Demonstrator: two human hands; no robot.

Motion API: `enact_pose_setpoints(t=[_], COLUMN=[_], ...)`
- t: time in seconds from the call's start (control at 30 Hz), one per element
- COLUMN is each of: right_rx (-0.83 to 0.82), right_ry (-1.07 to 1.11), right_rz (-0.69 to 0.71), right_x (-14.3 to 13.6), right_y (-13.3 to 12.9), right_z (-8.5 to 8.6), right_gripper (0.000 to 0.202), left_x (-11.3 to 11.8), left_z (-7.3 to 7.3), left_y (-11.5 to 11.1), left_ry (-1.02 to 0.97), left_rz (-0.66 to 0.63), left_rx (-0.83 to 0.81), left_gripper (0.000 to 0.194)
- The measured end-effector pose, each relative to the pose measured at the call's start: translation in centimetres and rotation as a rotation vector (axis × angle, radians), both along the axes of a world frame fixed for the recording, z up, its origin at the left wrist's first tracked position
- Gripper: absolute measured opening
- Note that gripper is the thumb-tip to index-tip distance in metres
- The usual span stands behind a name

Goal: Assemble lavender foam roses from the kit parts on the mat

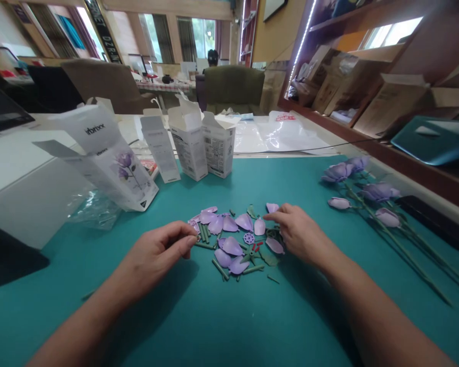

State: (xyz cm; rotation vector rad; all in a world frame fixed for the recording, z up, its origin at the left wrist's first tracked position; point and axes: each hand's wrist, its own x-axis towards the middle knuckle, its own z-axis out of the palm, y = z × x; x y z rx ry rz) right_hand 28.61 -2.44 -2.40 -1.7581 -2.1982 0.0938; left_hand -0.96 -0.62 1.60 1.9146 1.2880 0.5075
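Your left hand (pixel 158 256) and right hand (pixel 304 235) are apart, any grip unclear; the purple petals (pixel 232 246) look light, slick, best pinched by their rims.

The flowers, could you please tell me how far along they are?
The flowers on the right look assembled. The left hand and right hand reach in, holding nothing clearly visible. Loose petals, green rods and a purple wheel remain.

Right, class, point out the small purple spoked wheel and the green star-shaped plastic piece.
Small purple spoked wheel (pixel 249 238), head view: its hub.
Green star-shaped plastic piece (pixel 252 254), head view: its centre.
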Motion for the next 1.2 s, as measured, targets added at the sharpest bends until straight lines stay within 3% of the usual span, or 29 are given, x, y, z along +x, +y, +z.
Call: enact_pose_setpoints(t=[0.1,0.2,0.37,0.57,0.73,0.93,1.2], right_rx=[-0.039,-0.113,-0.186,-0.080,-0.160,-0.073,-0.322], right_ry=[-0.055,-0.082,-0.094,-0.099,-0.079,0.002,-0.083], right_rz=[-0.073,-0.059,0.031,0.032,0.073,-0.067,-0.016], right_x=[1.8,2.3,1.9,0.5,-0.6,2.4,4.4], right_y=[0.1,-0.2,-0.5,-0.1,0.0,0.0,-0.2], right_z=[0.7,1.0,1.0,0.3,0.0,1.1,1.7], right_gripper=[0.043,0.039,0.035,0.042,0.039,0.046,0.040], left_x=[0.1,0.1,0.1,0.1,0.2,0.1,0.3], left_z=[0.0,0.1,0.0,0.0,0.0,-0.1,0.1], left_y=[0.0,0.1,0.3,0.1,0.1,0.1,0.1], left_ry=[0.014,0.026,0.031,0.033,0.034,0.037,0.042], left_rz=[0.002,0.000,-0.007,0.001,-0.001,-0.007,0.017], left_rx=[0.004,0.009,0.011,0.006,0.007,0.007,0.000], left_gripper=[0.035,0.036,0.035,0.035,0.035,0.035,0.033])
